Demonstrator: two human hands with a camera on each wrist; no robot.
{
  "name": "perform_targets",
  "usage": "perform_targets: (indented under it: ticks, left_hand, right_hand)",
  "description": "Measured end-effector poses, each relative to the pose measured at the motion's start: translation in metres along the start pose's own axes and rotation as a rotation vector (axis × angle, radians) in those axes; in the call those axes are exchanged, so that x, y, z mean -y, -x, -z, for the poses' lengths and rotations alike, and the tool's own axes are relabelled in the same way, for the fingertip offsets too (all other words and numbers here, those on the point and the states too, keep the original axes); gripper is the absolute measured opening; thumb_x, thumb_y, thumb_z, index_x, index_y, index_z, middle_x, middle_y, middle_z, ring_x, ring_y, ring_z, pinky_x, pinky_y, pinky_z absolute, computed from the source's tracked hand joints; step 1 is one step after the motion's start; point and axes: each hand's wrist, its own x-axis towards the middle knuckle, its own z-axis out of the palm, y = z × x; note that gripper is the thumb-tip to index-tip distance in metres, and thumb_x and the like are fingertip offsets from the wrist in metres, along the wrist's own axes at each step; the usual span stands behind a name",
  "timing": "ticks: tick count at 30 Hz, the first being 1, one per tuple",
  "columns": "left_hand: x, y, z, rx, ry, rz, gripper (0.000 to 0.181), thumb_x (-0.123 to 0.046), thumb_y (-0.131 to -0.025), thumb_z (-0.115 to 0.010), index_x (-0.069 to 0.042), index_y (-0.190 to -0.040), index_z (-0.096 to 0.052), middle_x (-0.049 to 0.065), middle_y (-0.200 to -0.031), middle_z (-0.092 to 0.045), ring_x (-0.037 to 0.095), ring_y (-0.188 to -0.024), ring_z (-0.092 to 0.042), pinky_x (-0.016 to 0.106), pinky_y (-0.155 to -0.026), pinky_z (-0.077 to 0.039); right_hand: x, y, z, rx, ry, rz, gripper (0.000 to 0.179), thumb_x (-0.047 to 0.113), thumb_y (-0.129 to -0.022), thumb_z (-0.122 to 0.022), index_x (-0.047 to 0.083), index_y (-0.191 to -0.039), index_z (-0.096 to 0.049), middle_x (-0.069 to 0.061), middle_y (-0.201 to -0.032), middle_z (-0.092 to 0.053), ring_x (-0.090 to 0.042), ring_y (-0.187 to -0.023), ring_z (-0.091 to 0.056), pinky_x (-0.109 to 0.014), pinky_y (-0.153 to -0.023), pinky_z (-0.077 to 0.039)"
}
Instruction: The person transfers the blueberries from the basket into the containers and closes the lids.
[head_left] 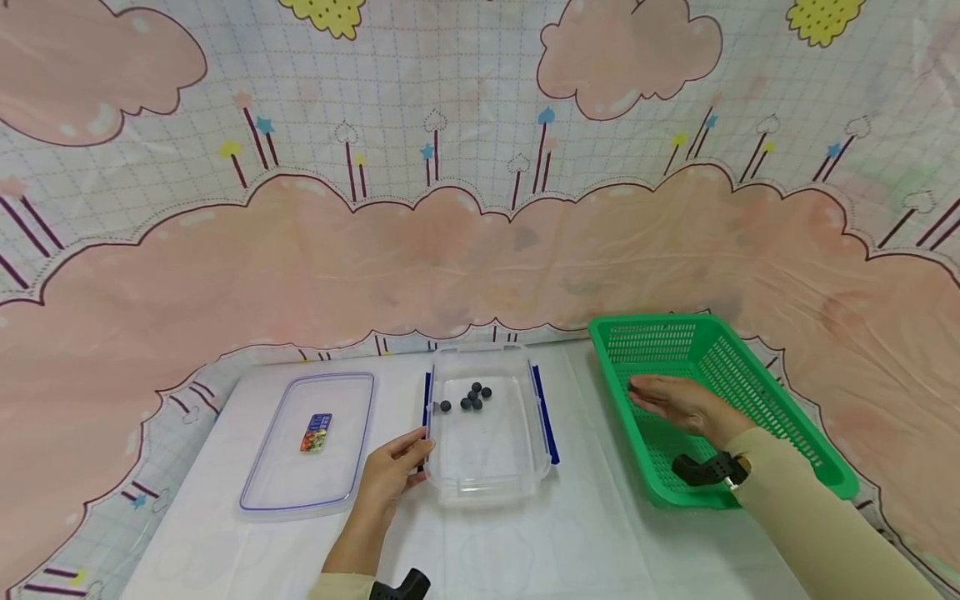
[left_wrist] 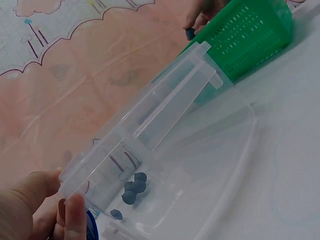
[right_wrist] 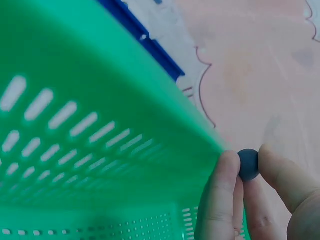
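My left hand (head_left: 386, 473) grips the left rim of a clear plastic container (head_left: 487, 483) with blue side clips. Inside it, several blueberries (left_wrist: 134, 191) lie clustered toward the far end, one of them nearer the left wall. Over the left side of a green basket (head_left: 798, 412), my right hand (head_left: 686, 406) pinches a single blueberry (right_wrist: 248, 164) between thumb and fingertips. That berry also shows beside the basket's rim in the left wrist view; the head view barely reveals it.
To the left, a clear lid (head_left: 262, 467) with a blue seal lies flat on the white-covered table (head_left: 600, 542). A small coloured label (head_left: 316, 433) is on the lid. A patterned cloth (head_left: 450, 267) hangs behind the table.
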Motion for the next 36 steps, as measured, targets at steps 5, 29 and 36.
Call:
perform_targets:
  ticks: [5, 29, 36]
  left_hand:
    - [-0.001, 0.0, 0.0, -0.002, 0.013, -0.002, 0.045, -0.015, -0.088, -0.075, 0.002, -0.128, -0.063, -0.002, -0.088, -0.062, 0.01, -0.079, -0.057, 0.019, -0.062, -0.056]
    - [0.002, 0.0, 0.005, 0.014, 0.0, -0.003, 0.044, -0.015, -0.088, -0.075, 0.001, -0.128, -0.064, 0.0, -0.091, -0.062, 0.011, -0.08, -0.057, 0.019, -0.062, -0.056]
    - [0.003, 0.0, 0.009, 0.029, 0.003, -0.005, 0.045, -0.015, -0.087, -0.075, 0.001, -0.128, -0.064, -0.001, -0.091, -0.061, 0.011, -0.08, -0.057, 0.019, -0.062, -0.056]
  right_hand:
    - [0.003, 0.003, -0.007, 0.027, -0.059, 0.009, 0.044, 0.007, -0.1, -0.056, -0.005, -0.138, -0.039, 0.0, -0.108, -0.062, -0.007, -0.098, -0.066, -0.025, -0.099, -0.05]
    - [0.004, -0.01, -0.052, 0.042, 0.011, 0.059, 0.039, 0.002, -0.101, -0.05, -0.013, -0.136, -0.042, -0.001, -0.098, -0.069, -0.01, -0.093, -0.068, -0.027, -0.093, -0.055]
    - [0.0, -0.019, -0.074, 0.01, 0.004, 0.042, 0.024, -0.001, -0.1, -0.051, -0.007, -0.122, -0.057, -0.002, -0.093, -0.071, -0.012, -0.09, -0.07, -0.026, -0.087, -0.057]
